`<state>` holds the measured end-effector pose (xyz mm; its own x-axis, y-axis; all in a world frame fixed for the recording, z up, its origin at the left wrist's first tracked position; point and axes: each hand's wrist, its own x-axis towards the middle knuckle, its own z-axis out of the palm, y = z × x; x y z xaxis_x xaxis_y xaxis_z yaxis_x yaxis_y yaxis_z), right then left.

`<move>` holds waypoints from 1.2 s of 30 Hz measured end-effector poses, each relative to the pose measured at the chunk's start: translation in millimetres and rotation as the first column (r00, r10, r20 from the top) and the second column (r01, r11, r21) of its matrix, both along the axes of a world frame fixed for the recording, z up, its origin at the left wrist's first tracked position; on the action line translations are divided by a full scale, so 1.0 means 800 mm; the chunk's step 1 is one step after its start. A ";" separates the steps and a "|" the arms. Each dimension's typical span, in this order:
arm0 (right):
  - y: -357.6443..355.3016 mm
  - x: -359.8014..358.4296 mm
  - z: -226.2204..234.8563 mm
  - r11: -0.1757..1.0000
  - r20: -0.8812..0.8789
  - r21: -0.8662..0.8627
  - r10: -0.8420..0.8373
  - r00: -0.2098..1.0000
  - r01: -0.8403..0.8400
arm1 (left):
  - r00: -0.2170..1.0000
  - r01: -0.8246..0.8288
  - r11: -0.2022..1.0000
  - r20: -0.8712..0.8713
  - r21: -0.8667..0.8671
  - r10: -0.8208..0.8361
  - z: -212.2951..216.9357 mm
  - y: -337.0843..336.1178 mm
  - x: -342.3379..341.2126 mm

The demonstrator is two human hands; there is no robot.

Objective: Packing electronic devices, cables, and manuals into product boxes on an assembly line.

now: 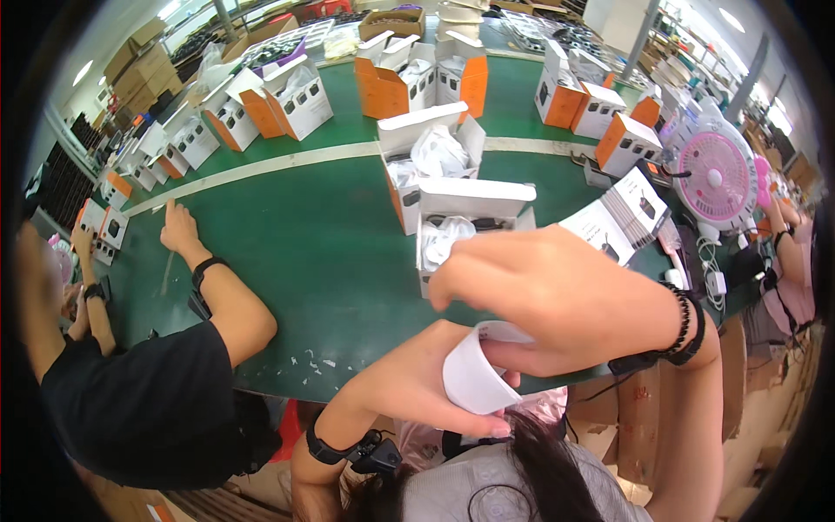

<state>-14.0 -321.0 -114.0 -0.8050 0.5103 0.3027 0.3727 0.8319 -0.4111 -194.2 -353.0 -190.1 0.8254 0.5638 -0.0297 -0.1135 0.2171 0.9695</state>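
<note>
A curled piece of white paper [477,372] is bent into a loop close in front of my body. My left hand [413,374] is closed around it from the left, thumb and fingers on either side. From the right, my right hand [557,300] reaches over with bent fingers; its lower fingers press into the loop, while its forefinger arches free above. Part of its grip is hidden behind the paper. Just beyond, an open white box [474,204] contains a plastic-wrapped item and a black part. Behind it stands another open box [424,130] with white bags inside.
A stack of printed leaflets [622,217] lies on the green table [287,287], right of the boxes. Farther right stands a pink and white fan [713,178]. Orange and white boxes [300,100] line the far side. A co-worker's arm [230,296] rests at the left.
</note>
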 end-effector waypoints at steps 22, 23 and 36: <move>0.002 0.028 -0.029 0.702 -0.469 -0.680 -0.197 0.861 -0.210 | 0.691 -0.717 0.618 0.218 0.323 0.689 -0.036 -0.025 -0.012; 0.004 0.028 -0.027 0.470 -0.486 -0.821 -0.278 0.829 -0.323 | 0.626 -0.766 0.539 0.218 0.350 0.749 -0.041 -0.023 -0.012; 0.068 -0.003 -0.023 0.932 -0.361 -0.004 -0.339 0.869 0.363 | 0.531 0.034 -0.153 0.111 0.988 0.840 -0.008 0.018 0.012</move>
<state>-16.7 -266.7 -132.5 -0.4119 0.7101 0.5711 0.4864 0.7013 -0.5212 -184.4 -338.4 -196.5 0.4325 0.6227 0.6521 0.7680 -0.6333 0.0954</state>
